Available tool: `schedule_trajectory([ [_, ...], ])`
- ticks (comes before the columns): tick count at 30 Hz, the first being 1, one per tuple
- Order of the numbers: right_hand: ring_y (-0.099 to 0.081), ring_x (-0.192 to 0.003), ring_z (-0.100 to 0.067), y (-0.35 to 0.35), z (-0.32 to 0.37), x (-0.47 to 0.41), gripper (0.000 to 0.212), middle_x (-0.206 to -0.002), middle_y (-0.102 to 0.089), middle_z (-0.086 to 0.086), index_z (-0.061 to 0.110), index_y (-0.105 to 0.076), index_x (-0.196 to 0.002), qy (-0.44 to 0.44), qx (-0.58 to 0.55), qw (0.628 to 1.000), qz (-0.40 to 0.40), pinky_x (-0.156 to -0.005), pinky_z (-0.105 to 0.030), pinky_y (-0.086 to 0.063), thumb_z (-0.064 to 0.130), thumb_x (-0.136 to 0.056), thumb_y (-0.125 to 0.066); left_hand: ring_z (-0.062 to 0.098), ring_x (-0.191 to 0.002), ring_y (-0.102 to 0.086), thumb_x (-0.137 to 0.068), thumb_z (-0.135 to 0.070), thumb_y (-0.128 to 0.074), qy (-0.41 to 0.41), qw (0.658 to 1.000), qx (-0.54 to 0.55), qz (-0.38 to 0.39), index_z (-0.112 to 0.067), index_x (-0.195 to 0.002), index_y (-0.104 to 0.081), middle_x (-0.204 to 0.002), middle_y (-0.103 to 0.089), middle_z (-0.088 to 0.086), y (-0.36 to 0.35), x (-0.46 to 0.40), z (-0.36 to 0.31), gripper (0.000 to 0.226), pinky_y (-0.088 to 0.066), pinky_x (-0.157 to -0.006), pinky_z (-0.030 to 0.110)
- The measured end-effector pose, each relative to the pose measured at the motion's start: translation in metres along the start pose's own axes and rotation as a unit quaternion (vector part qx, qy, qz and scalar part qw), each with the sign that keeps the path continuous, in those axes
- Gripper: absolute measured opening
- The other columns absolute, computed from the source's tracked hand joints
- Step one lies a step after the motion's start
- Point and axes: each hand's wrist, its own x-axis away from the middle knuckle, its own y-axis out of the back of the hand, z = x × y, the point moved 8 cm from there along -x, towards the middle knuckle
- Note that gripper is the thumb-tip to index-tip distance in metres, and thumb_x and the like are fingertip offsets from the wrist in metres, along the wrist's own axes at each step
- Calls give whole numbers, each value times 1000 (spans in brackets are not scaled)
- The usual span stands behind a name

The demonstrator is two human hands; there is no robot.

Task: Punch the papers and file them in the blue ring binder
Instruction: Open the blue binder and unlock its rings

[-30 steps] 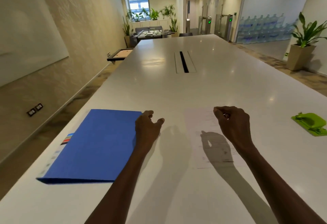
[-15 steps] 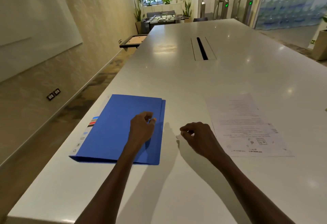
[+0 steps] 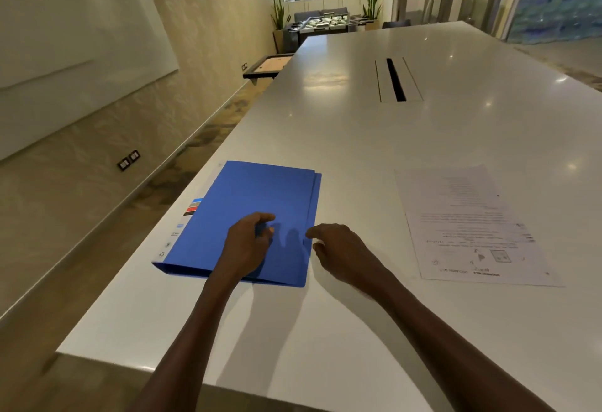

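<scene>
Both forearms are bare, with no sleeves or jewellery visible.

Both hands (image 3: 249, 242) (image 3: 338, 250) forward, fingers seemingly loosely curled.

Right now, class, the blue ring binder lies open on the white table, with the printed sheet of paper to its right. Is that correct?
Not quite. The head view shows the blue ring binder lying closed, not open, on the white table, with the printed sheet of paper to its right.
</scene>
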Motion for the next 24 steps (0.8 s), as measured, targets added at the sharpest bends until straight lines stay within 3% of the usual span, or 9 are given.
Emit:
schedule_trajectory([
  [4,-64,-96,-25,-8,-1,-7,32,-101,-70,-6,11,-67,-105,-11,33,999,-33,-75,-34,-52,-1,-87,-43,20,-128,-49,-79,-30,-78,-14,999,11,34,-15,-142,-44,-143,-50,4,7,-3,9,73,-37,-96,24],
  [6,-62,-85,-23,-9,-5,-8,31,-83,-65,-1,15,-63,-89,-14,67,996,-55,-63,-32,-47,-5,-83,-40,13,-133,-39,-66,-39,-87,-36,996,16,85,-22,-149,-32,-151,-38,-2,6,-3,8,100,-33,-102,26],
  [10,-55,-81,-19,-7,-4,-8,37,-77,-58,3,21,-64,-88,-18,89,994,-62,-57,-30,-37,-4,-78,-38,14,-150,-5,-54,-52,-89,-120,964,-74,224,-32,-153,-14,-161,-14,-8,-13,7,5,126,-18,-118,36],
  [13,-60,-86,-20,-9,-2,-9,35,-85,-67,-3,20,-69,-95,-35,93,992,-72,-66,-31,-48,2,-87,-40,12,-150,4,-59,-55,-86,-187,932,-137,277,-31,-154,-14,-163,-7,-9,-28,16,4,122,-13,-119,35],
  [17,-61,-99,-23,-9,6,-8,37,-103,-70,-9,14,-68,-113,-69,109,989,-71,-80,-37,-52,4,-90,-41,12,-150,-6,-66,-54,-82,-250,925,-134,252,-30,-153,-22,-163,-14,-7,-26,14,1,109,-18,-120,33],
  [21,-62,-90,-20,-10,13,-8,32,-95,-69,-8,14,-69,-107,-96,122,986,-66,-71,-28,-47,14,-95,-40,16,-145,-22,-69,-55,-79,-330,908,-155,205,-29,-150,-28,-159,-24,-5,-18,15,-11,99,-24,-116,34],
  [24,-61,-79,-17,-15,8,-10,48,-87,-69,-6,17,-72,-101,-104,76,990,-65,-66,-31,-45,25,-86,-26,16,-143,-26,-74,-54,-74,-384,894,-158,170,-31,-148,-32,-158,-27,-5,-13,22,-21,89,-26,-112,32],
])
